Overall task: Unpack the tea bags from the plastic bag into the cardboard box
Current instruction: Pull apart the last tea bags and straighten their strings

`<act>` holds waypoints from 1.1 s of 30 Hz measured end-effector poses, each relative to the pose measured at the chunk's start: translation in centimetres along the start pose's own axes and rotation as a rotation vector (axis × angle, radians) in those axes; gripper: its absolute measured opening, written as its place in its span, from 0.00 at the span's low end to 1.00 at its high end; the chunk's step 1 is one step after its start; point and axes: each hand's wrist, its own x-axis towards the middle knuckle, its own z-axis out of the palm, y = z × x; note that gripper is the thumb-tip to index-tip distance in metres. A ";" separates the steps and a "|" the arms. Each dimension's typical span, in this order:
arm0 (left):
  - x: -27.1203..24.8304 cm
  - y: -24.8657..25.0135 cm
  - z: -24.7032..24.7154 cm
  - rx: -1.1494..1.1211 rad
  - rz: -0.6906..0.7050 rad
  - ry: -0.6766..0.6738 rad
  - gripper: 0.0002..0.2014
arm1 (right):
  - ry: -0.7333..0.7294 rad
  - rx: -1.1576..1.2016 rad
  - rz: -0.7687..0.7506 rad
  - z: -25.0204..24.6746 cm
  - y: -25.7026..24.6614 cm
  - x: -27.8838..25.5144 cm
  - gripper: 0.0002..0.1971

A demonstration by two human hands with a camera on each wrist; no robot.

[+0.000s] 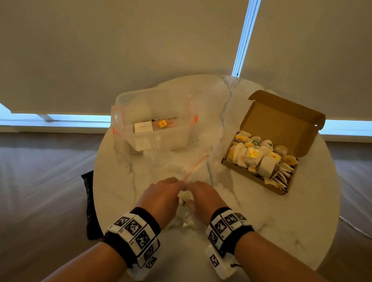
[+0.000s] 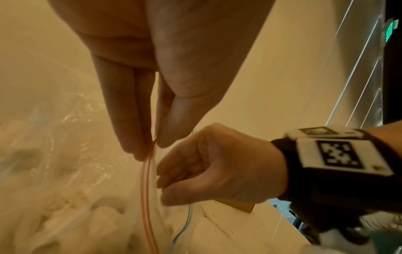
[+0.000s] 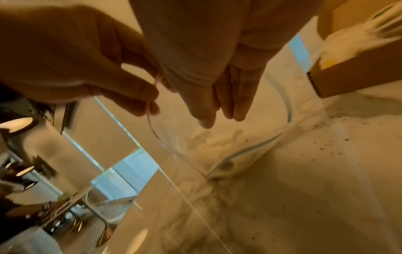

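Note:
A clear zip plastic bag point(image 1: 171, 166) lies on the round marble table point(image 1: 289, 216), its mouth toward me. My left hand point(image 1: 164, 195) pinches the red zip strip point(image 2: 147, 180) between thumb and fingers point(image 2: 130, 120). Close beside it, my right hand point(image 1: 205, 199) has curled fingers point(image 2: 180, 171) pinching the opposite rim, where the blue strip point(image 3: 261, 146) runs. The mouth gapes between them, and pale tea bags point(image 3: 217, 142) show inside. An open cardboard box point(image 1: 279, 121) stands at the right, holding several tea bags point(image 1: 260, 156).
A clear plastic tub point(image 1: 154, 121) with orange clips sits at the back left and holds a few packets. Tea crumbs point(image 3: 326, 137) speckle the marble near the bag. A dark object point(image 1: 88, 198) stands beside the table's left edge.

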 end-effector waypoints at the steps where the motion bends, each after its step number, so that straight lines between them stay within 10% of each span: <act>1: -0.2 0.0 0.1 0.004 0.008 0.009 0.21 | -0.031 -0.060 -0.006 0.4 -0.2 0.5 0.19; 8: -0.3 0.1 0.2 -0.043 0.028 0.037 0.17 | -0.246 -0.172 0.055 1.8 0.1 3.1 0.19; 21: 0.2 -0.6 -0.2 -0.097 -0.025 0.094 0.16 | -0.220 -0.138 -0.010 2.1 2.2 2.7 0.17; 33: 1.6 -2.2 -0.1 -0.154 -0.085 0.051 0.16 | 0.319 0.200 -0.164 -5.8 1.0 -3.3 0.12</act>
